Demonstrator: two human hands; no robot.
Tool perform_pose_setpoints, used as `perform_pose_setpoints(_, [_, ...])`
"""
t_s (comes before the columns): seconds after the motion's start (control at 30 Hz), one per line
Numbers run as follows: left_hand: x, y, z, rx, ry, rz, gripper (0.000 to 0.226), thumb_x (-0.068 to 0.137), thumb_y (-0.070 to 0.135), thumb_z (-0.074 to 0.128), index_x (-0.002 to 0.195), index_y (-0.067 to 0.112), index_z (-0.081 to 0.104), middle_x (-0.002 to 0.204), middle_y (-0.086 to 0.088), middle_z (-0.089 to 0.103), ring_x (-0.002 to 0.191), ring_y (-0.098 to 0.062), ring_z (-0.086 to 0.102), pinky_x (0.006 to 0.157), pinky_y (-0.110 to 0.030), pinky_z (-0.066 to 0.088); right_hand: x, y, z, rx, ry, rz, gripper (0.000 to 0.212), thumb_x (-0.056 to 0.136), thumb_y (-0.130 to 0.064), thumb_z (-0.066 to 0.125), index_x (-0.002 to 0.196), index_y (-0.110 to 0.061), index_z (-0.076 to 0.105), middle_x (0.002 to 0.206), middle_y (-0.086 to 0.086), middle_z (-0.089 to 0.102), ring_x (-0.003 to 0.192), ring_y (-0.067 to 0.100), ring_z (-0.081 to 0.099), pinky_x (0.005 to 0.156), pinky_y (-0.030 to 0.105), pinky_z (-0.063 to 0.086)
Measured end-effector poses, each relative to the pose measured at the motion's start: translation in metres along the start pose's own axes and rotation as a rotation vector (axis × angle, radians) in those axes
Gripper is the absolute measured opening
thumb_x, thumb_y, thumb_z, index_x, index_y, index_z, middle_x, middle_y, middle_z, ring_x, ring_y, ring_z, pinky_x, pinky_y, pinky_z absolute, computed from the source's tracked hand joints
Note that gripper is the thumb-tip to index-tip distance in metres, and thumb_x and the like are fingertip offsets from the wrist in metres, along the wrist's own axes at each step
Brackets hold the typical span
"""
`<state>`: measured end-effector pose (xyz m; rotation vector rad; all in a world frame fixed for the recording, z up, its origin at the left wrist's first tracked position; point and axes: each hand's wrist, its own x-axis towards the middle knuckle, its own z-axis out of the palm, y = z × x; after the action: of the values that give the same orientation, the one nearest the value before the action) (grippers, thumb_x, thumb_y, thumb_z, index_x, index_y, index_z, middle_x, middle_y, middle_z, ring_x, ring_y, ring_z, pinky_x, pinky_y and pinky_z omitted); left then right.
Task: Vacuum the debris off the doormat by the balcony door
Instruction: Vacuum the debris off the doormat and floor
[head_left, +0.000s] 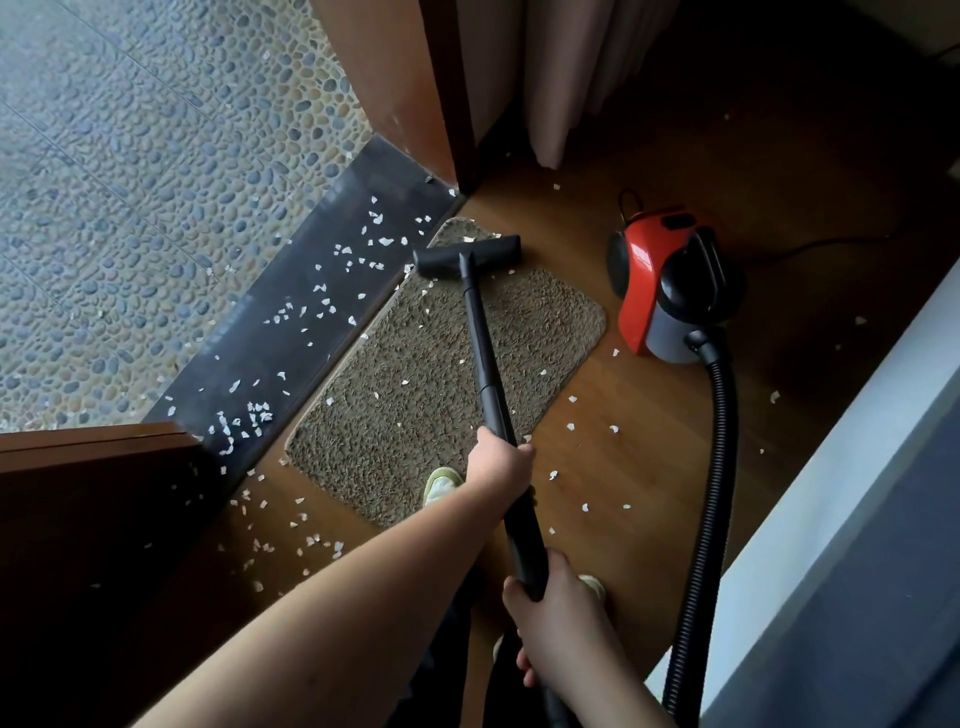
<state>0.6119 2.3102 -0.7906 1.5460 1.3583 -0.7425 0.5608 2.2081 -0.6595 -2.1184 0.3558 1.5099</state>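
Head view: the left hand (498, 460) is wrapped round the black wand (480, 332) partway down, the right hand (553, 597) curled round its upper end near the hose (719, 467); both hold it firmly; the floor head (467, 254) sits on the far end of the doormat (415, 395), well ahead of both hands; white debris (330, 401) speckles the mat, the dark threshold (291, 322) and the wood floor; best, I judge, to draw the head back in slow overlapping strokes, keeping it flat on the pile; the red vacuum (660, 280) stands just beside the mat's right edge
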Motion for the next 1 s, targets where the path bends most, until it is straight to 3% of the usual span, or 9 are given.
perform_pose_setpoints(0.1, [-0.010,-0.013,0.009,0.006,-0.012,-0.010,0.033,0.086,0.027,0.058,0.109,0.014,0.039,0.108,-0.015,0.063,0.080,-0.034,0.070,0.065,-0.039,0.061,-0.009,0.017,0.004,-0.015,0.002,0.011,0.028,0.087,-0.040,0.053,0.110,-0.025,0.050,0.086,0.006,0.069,0.076,0.026,0.071,0.074,0.036,0.058])
perform_pose_setpoints(0.2, [-0.019,-0.025,0.018,0.022,-0.029,-0.020,0.039,0.082,0.028,0.057,0.113,0.013,0.038,0.107,-0.017,0.064,0.087,-0.038,0.070,0.076,-0.046,0.060,-0.018,0.030,0.004,-0.047,0.020,0.018,0.043,0.088,-0.041,0.054,0.128,-0.027,0.047,0.101,0.004,0.070,0.094,0.021,0.068,0.076,0.022,0.049])
perform_pose_setpoints(0.3, [-0.024,-0.033,0.025,0.033,-0.016,-0.017,0.048,0.083,0.027,0.056,0.125,0.009,0.039,0.108,-0.018,0.064,0.088,-0.038,0.069,0.076,-0.044,0.060,-0.025,0.036,0.001,-0.045,0.034,0.017,0.036,0.088,-0.039,0.056,0.122,-0.030,0.049,0.097,-0.001,0.065,0.099,0.017,0.065,0.074,0.020,0.045])
perform_pose_setpoints(0.43, [-0.023,-0.034,0.025,0.044,0.008,0.019,0.036,0.086,0.026,0.055,0.115,0.011,0.040,0.107,-0.017,0.066,0.088,-0.037,0.069,0.077,-0.042,0.058,-0.024,0.037,0.002,-0.056,0.037,0.019,0.036,0.088,-0.039,0.056,0.122,-0.030,0.049,0.090,-0.001,0.063,0.095,0.019,0.066,0.075,0.022,0.048])
perform_pose_setpoints(0.6, [-0.012,-0.010,0.007,-0.034,0.020,0.046,0.026,0.090,0.022,0.054,0.110,0.011,0.042,0.095,-0.011,0.061,0.047,-0.020,0.059,0.036,-0.022,0.045,-0.008,0.020,0.000,-0.045,0.017,-0.039,0.026,0.090,-0.038,0.052,0.111,-0.023,0.051,0.068,0.000,0.061,0.063,0.021,0.069,0.064,0.032,0.058])
perform_pose_setpoints(0.7, [0.002,0.007,-0.005,-0.014,0.022,0.066,0.032,0.089,0.024,0.056,0.116,0.010,0.045,0.105,-0.013,0.064,0.057,-0.023,0.066,0.047,-0.029,0.055,0.004,0.002,0.000,-0.004,0.021,-0.052,0.019,0.091,-0.035,0.053,0.102,-0.019,0.050,0.066,0.003,0.065,0.039,0.014,0.059,0.046,0.026,0.053])
perform_pose_setpoints(0.8, [0.015,0.020,-0.014,0.080,0.025,0.084,0.039,0.091,0.026,0.058,0.124,0.009,0.047,0.112,-0.011,0.064,0.056,-0.014,0.056,0.039,-0.021,0.041,0.014,-0.017,0.000,0.037,0.022,-0.062,0.019,0.092,-0.031,0.052,0.103,-0.015,0.051,0.070,0.004,0.065,0.036,0.012,0.057,0.038,0.021,0.046])
perform_pose_setpoints(0.9, [0.024,0.029,-0.022,0.039,0.012,0.084,0.040,0.091,0.024,0.058,0.125,0.007,0.046,0.101,-0.011,0.064,0.047,-0.015,0.057,0.030,-0.020,0.037,0.018,-0.032,-0.001,0.055,0.009,-0.065,0.017,0.093,-0.028,0.050,0.100,-0.013,0.051,0.062,0.001,0.062,0.033,0.011,0.055,0.037,0.019,0.043])
perform_pose_setpoints(1.0, [0.029,0.035,-0.026,-0.009,0.000,0.054,0.040,0.090,0.024,0.060,0.124,0.007,0.046,0.098,-0.012,0.065,0.047,-0.019,0.062,0.035,-0.022,0.044,0.021,-0.041,-0.004,0.051,0.009,-0.062,0.015,0.092,-0.029,0.049,0.099,-0.015,0.050,0.065,0.001,0.064,0.037,0.013,0.058,0.043,0.023,0.051])
